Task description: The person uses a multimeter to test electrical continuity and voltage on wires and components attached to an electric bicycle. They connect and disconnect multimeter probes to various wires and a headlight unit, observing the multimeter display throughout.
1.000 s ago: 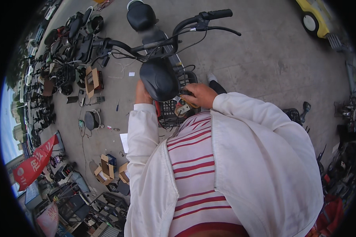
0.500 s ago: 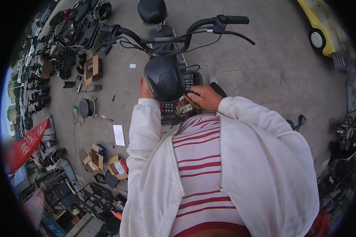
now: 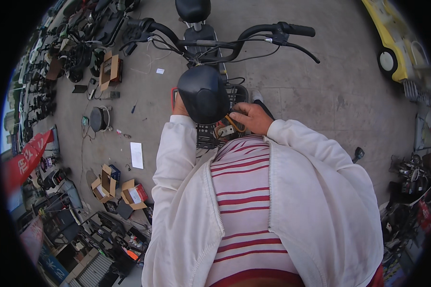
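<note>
A two-wheeled electric bike stands in front of me, its black handlebar (image 3: 210, 44) across the view and a rounded black headlight housing (image 3: 204, 94) below it. My left hand (image 3: 179, 106) reaches in at the housing's left side, its fingers hidden behind it. Beside that hand shows a red edge (image 3: 174, 97) of something I cannot make out. My right hand (image 3: 254, 117) is at the housing's right side, thumb and fingers drawn together; what they pinch is too small to tell. An orange-yellow curved piece (image 3: 238, 125) hangs just under these fingers, above the black wire basket (image 3: 205, 138).
On the ground to the left lie a round black stool (image 3: 98, 119), a screwdriver (image 3: 133, 109), a white sheet (image 3: 136, 155) and open cardboard boxes (image 3: 111, 71). Parked bikes (image 3: 76, 67) line the far left. A yellow vehicle (image 3: 392, 48) stands at the far right.
The view has shifted slightly, so the handlebar and headlight housing sit a little further right. My right hand's fingers have shifted slightly by the housing; the left hand stays beside it.
</note>
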A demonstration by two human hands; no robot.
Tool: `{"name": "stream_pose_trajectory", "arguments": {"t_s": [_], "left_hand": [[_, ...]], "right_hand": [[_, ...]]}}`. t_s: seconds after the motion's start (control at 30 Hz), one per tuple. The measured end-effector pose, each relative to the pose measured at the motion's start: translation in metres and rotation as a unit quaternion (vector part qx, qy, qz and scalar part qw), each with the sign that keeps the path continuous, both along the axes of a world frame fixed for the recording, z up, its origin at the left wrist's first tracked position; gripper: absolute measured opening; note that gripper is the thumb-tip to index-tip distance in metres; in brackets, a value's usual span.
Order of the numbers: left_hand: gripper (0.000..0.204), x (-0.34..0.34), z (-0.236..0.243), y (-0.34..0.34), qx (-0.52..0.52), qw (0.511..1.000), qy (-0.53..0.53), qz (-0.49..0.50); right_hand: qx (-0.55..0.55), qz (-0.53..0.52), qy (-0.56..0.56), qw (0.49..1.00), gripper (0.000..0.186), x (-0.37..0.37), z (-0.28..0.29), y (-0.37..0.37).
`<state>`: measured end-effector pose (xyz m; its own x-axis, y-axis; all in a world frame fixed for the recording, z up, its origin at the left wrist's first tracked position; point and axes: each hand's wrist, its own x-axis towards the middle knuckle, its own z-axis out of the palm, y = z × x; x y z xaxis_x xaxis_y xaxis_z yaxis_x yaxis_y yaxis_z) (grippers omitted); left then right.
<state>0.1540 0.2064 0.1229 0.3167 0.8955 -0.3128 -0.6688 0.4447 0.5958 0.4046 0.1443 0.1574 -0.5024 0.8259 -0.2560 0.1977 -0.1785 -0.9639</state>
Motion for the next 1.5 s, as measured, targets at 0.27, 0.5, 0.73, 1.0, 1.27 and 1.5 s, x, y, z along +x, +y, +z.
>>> {"name": "stream_pose_trajectory", "arguments": {"t_s": [0.27, 0.5, 0.73, 1.0, 1.27, 1.5], "left_hand": [[0.036, -0.004, -0.001, 0.004, 0.054, 0.997, -0.052, -0.036], [0.039, -0.008, -0.007, 0.009, 0.074, 0.996, -0.033, -0.04], [0.043, -0.004, -0.005, 0.01, 0.107, 0.976, -0.179, -0.059], [0.034, 0.008, 0.018, 0.009, -0.046, 0.995, -0.08, -0.023], [0.035, 0.005, 0.006, 0.009, -0.033, 0.997, -0.071, 0.008], [0.036, 0.002, -0.009, 0.009, 0.009, 0.996, -0.091, -0.001]], "right_hand": [[-0.034, 0.032, 0.031, 0.998, 0.036, -0.004, -0.008, 0.004], [-0.144, 0.027, 0.101, 0.984, 0.035, -0.009, -0.015, 0.004], [-0.155, 0.036, 0.087, 0.983, 0.027, -0.009, -0.015, 0.002], [-0.012, 0.052, -0.002, 0.999, 0.027, -0.007, -0.006, 0.007], [0.06, 0.011, -0.068, 0.996, 0.023, -0.003, 0.003, 0.005], [0.111, -0.002, -0.078, 0.991, 0.022, 0.0, 0.0, 0.006]]}}
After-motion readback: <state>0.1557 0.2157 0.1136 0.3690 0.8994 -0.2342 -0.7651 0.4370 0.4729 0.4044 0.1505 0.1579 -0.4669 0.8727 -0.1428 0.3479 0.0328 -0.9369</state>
